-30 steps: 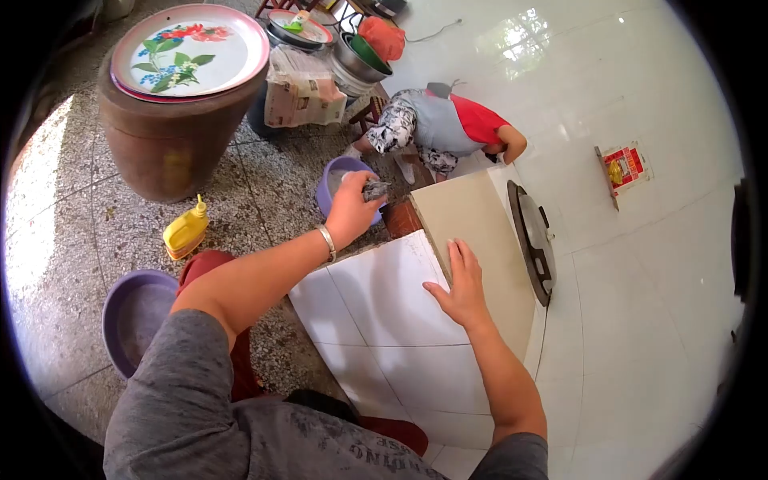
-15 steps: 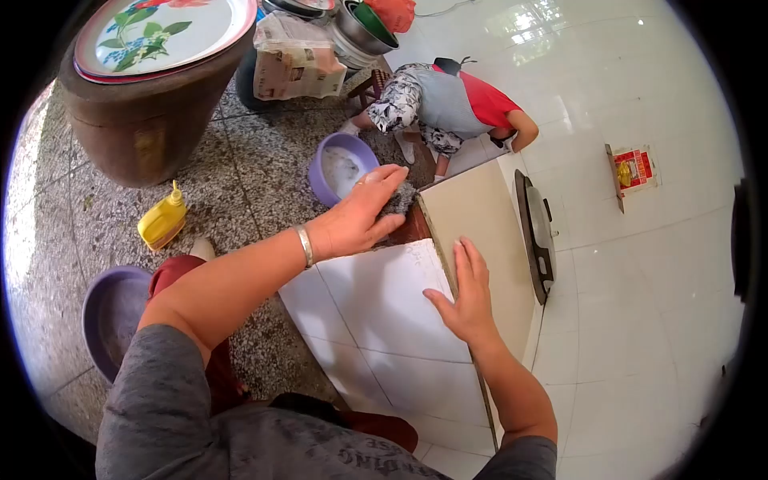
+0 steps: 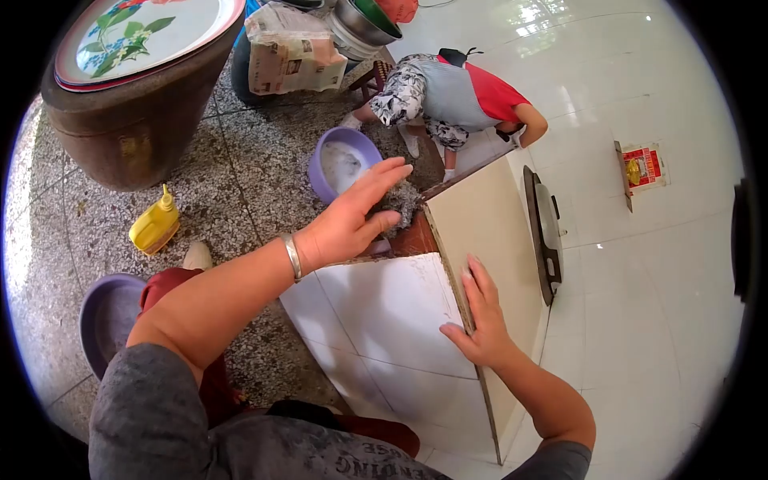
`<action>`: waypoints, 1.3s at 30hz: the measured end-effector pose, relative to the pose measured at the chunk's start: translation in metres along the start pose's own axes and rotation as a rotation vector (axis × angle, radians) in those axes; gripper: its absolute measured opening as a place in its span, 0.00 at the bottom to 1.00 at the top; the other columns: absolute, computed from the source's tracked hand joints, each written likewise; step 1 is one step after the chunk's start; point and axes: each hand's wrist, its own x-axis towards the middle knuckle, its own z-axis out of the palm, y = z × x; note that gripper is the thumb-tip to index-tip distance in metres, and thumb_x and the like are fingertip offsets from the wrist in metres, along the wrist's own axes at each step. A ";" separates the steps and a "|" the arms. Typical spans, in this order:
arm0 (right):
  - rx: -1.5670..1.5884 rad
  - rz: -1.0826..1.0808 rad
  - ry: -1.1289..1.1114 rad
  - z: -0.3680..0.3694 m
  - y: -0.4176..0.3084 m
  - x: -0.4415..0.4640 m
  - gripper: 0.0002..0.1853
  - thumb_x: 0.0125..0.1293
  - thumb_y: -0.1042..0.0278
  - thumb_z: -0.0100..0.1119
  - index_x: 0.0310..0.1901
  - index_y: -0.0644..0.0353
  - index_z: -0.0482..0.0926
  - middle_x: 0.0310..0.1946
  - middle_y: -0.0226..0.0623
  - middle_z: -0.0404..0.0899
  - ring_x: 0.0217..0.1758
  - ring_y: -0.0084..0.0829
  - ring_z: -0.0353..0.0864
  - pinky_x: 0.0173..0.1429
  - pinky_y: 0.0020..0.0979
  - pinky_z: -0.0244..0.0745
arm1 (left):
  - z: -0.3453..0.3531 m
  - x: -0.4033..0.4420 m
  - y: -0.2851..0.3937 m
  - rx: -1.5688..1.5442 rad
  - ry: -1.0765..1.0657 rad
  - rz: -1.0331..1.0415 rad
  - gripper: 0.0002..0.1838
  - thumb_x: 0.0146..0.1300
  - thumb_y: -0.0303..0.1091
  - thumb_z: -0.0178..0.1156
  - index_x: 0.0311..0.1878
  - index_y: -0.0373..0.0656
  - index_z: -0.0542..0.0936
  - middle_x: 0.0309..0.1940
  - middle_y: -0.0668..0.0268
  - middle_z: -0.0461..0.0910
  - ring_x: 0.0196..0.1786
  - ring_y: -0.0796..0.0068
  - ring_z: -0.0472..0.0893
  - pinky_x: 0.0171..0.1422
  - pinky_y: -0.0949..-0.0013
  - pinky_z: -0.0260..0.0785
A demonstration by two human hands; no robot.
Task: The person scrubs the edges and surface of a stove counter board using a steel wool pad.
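My left hand (image 3: pixel 348 220), with a silver bangle at the wrist, is stretched out with its thumb apart from the fingers. Just beyond it, partly covered by it, is a grey fuzzy scrubbing cloth or mesh (image 3: pixel 402 203) on the reddish-brown corner (image 3: pixel 416 236) of a tiled block. I cannot tell whether the fingers touch it. My right hand (image 3: pixel 484 320) lies with fingers extended along the edge between the white tiled face (image 3: pixel 384 304) and the cream side panel (image 3: pixel 480 228). Behind my left hand stands a purple basin (image 3: pixel 320 172) holding foamy water.
A yellow bottle (image 3: pixel 156 226) and another purple basin (image 3: pixel 96 308) are on the speckled floor at left. A large brown jar (image 3: pixel 132 136) carries a floral tray (image 3: pixel 136 36). A person in a red-sleeved top (image 3: pixel 460 92) bends beyond the block. A black-framed lid (image 3: pixel 544 232) is at right.
My view has shifted slightly. My left hand has drawn a little left, showing more of the grey cloth or mesh. The right hand remains along the panel's edge, its fingers closer together.
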 end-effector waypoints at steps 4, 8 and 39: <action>0.045 -0.071 -0.005 -0.004 0.007 -0.001 0.46 0.59 0.57 0.71 0.75 0.67 0.61 0.79 0.61 0.51 0.80 0.61 0.52 0.80 0.55 0.50 | 0.006 -0.004 -0.004 0.059 0.063 -0.007 0.28 0.64 0.28 0.68 0.67 0.43 0.73 0.68 0.54 0.69 0.70 0.51 0.71 0.75 0.57 0.62; 0.063 -0.093 -0.001 -0.002 0.016 0.000 0.46 0.59 0.57 0.71 0.75 0.67 0.62 0.78 0.61 0.53 0.80 0.61 0.54 0.80 0.55 0.50 | 0.017 -0.002 -0.012 0.191 0.154 0.060 0.21 0.61 0.25 0.69 0.57 0.42 0.78 0.59 0.57 0.74 0.60 0.54 0.77 0.63 0.57 0.71; 0.095 -0.141 0.059 -0.003 0.014 0.029 0.45 0.59 0.56 0.72 0.75 0.63 0.64 0.78 0.57 0.56 0.80 0.59 0.56 0.80 0.54 0.52 | 0.018 -0.014 -0.028 0.042 0.191 -0.017 0.13 0.59 0.20 0.68 0.46 0.40 0.79 0.52 0.60 0.75 0.55 0.57 0.77 0.59 0.60 0.71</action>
